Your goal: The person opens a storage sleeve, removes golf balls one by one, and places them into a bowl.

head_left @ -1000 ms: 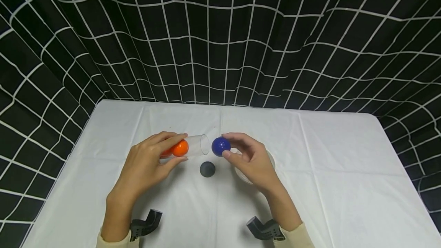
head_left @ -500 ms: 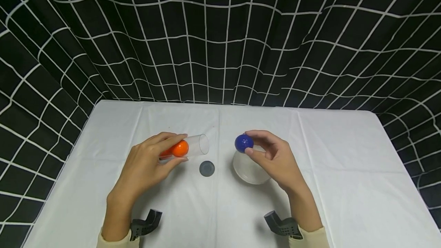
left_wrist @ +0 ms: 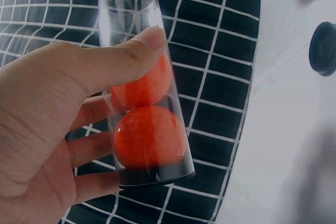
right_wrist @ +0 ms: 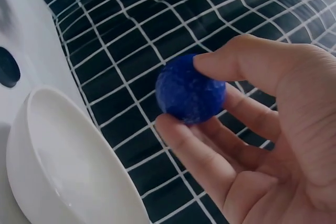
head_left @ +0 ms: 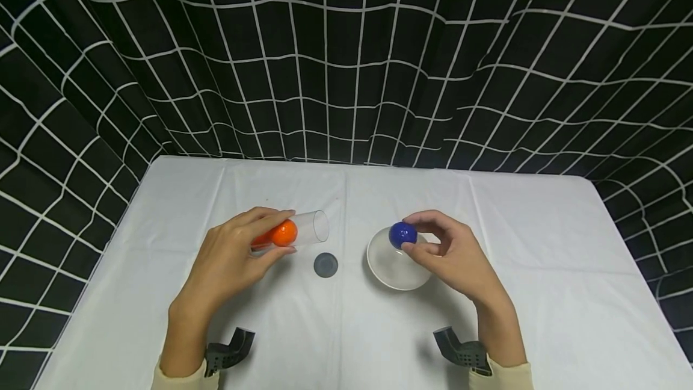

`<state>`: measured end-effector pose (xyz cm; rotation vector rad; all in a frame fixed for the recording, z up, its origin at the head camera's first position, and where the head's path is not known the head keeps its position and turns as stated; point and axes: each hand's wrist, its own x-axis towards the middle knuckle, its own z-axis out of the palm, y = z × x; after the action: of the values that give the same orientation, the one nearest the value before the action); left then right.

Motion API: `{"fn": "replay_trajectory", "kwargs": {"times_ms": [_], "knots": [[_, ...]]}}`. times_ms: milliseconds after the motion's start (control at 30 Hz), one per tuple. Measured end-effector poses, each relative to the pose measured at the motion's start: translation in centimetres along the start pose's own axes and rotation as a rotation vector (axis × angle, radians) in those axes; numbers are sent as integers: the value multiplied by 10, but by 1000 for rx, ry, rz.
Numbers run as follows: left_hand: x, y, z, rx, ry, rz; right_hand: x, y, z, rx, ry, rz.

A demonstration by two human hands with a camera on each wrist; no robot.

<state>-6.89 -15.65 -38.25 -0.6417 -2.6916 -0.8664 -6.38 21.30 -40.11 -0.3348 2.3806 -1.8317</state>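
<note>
My left hand (head_left: pixel 233 257) grips a clear plastic tube (left_wrist: pixel 126 17) that lies tilted with its open end toward the right. Two orange balls (left_wrist: pixel 149 137) sit one behind the other inside it, near the dark closed end. Between thumb and fingertips, my right hand (head_left: pixel 455 251) pinches a blue ball (right_wrist: pixel 186 90). It is held over the far part of a white bowl (head_left: pixel 397 269), apart from the bowl as the right wrist view shows. A dark grey round cap (head_left: pixel 325 265) lies on the table between the hands.
A white cloth covers the table (head_left: pixel 568 294). Behind it and at both sides hangs a black curtain (head_left: pixel 346 86) with a white grid. Each wrist wears a dark camera mount (head_left: pixel 230 351).
My right hand has carried the blue ball rightward, from beside the tube's open end to above the bowl, which now shows more fully. The left hand and tube have stayed put.
</note>
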Motion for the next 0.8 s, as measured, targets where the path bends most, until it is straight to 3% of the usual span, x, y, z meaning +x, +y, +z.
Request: {"fn": "replay_trajectory", "kwargs": {"times_ms": [400,800], "knots": [[1,1,1,0,-22,-13,2,4,4,-201,-1,26],[1,0,3,-12,-27,-23,6,13,9,-314,-40,11]]}}
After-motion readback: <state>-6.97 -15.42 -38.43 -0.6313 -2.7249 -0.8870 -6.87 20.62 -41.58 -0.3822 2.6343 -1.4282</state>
